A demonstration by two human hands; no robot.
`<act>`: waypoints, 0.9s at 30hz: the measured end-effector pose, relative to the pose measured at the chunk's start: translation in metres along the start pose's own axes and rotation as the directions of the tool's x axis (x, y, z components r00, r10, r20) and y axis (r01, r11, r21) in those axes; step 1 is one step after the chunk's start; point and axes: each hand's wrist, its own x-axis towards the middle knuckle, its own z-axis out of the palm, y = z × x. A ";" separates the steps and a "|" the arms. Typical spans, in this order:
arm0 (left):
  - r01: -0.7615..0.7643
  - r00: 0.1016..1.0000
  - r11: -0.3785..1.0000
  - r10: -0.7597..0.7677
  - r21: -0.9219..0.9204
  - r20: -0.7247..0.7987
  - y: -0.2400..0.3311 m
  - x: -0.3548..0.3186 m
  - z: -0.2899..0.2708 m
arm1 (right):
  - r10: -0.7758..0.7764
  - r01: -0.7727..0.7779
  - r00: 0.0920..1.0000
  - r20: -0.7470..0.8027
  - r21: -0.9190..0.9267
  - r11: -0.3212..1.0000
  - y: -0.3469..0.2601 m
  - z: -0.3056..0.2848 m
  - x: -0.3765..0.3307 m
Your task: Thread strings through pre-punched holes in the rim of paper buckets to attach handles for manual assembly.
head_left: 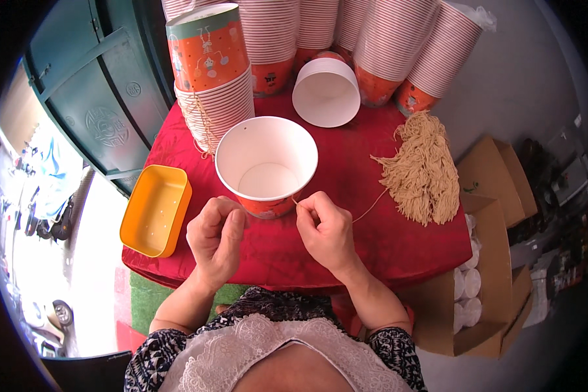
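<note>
An open paper bucket [266, 144], white inside and orange outside, stands upright near the middle of the red-covered desk [405, 255], set back from the front edge. The right hand [325, 228] is just off its near right side, thumb and forefinger pinched on a thin string [371, 207] that runs right toward a beige yarn bundle [423, 173]. The left hand [212, 238] is raised by the bucket's near left side, fingers curled in together; whether they hold anything I cannot tell.

Red cloth shows between bucket and yarn, and in a strip along the front edge. On the left, a yellow plastic tray [178, 219] sits at the desk's edge. Behind, room is tight: a nested bucket stack [209, 65] at back left, a tipped bucket [326, 98] facing forward, and wrapped bucket stacks [392, 46] along the far side.
</note>
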 end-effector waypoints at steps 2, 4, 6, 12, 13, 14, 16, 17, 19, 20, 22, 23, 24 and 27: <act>-0.045 0.999 0.997 0.043 0.057 0.023 0.006 0.008 0.000 | -0.009 0.009 1.000 0.003 -0.013 1.000 0.001 0.000 0.003; -0.099 0.992 0.980 0.083 0.175 0.095 0.015 0.027 -0.002 | -0.010 0.011 1.000 0.021 -0.047 0.999 0.002 0.000 0.005; -0.212 0.969 0.920 0.153 0.330 0.195 0.023 0.055 0.001 | -0.002 0.002 1.000 0.009 -0.042 0.999 0.003 0.000 0.006; -0.170 0.872 0.940 0.004 0.295 0.489 0.010 0.095 -0.001 | 0.022 -0.023 0.999 -0.026 -0.029 0.999 0.001 0.000 -0.001; -0.221 0.865 0.920 0.033 0.322 0.500 0.012 0.095 0.001 | 0.041 -0.042 0.999 -0.035 -0.021 0.999 0.001 -0.001 -0.002; -0.272 0.857 0.897 0.061 0.348 0.512 0.016 0.094 0.003 | 0.041 -0.042 0.998 -0.039 -0.023 0.999 0.000 -0.003 -0.002; -0.389 0.806 0.844 0.119 0.369 0.579 0.025 0.088 0.004 | 0.065 -0.064 0.997 -0.032 0.038 0.997 -0.006 -0.008 -0.004; -0.411 0.779 0.836 0.115 0.363 0.617 0.026 0.084 0.004 | 0.067 -0.065 0.997 -0.034 0.038 0.997 -0.007 -0.009 -0.005; -0.481 0.742 0.806 0.166 0.344 0.649 0.027 0.078 0.007 | 0.075 -0.071 0.997 -0.021 0.130 0.989 -0.012 -0.011 -0.006; -0.482 0.734 0.798 0.141 0.363 0.664 0.030 0.076 0.009 | 0.075 -0.072 0.997 -0.019 0.133 0.988 -0.015 -0.012 -0.006; -0.517 0.714 0.777 0.159 0.360 0.682 0.031 0.075 0.011 | 0.067 -0.066 0.998 0.002 0.188 0.980 -0.019 -0.014 -0.006; -0.552 0.691 0.756 0.179 0.352 0.701 0.030 0.075 0.011 | 0.066 -0.066 0.998 0.004 0.191 0.979 -0.021 -0.015 -0.007; -0.548 0.696 0.758 0.177 0.354 0.696 0.026 0.073 0.013 | 0.082 -0.083 0.997 0.017 0.218 0.972 -0.022 -0.016 -0.007; -0.556 0.683 0.753 0.173 0.351 0.710 0.028 0.071 0.013 | 0.111 -0.113 0.994 0.020 0.266 0.957 -0.026 -0.015 -0.008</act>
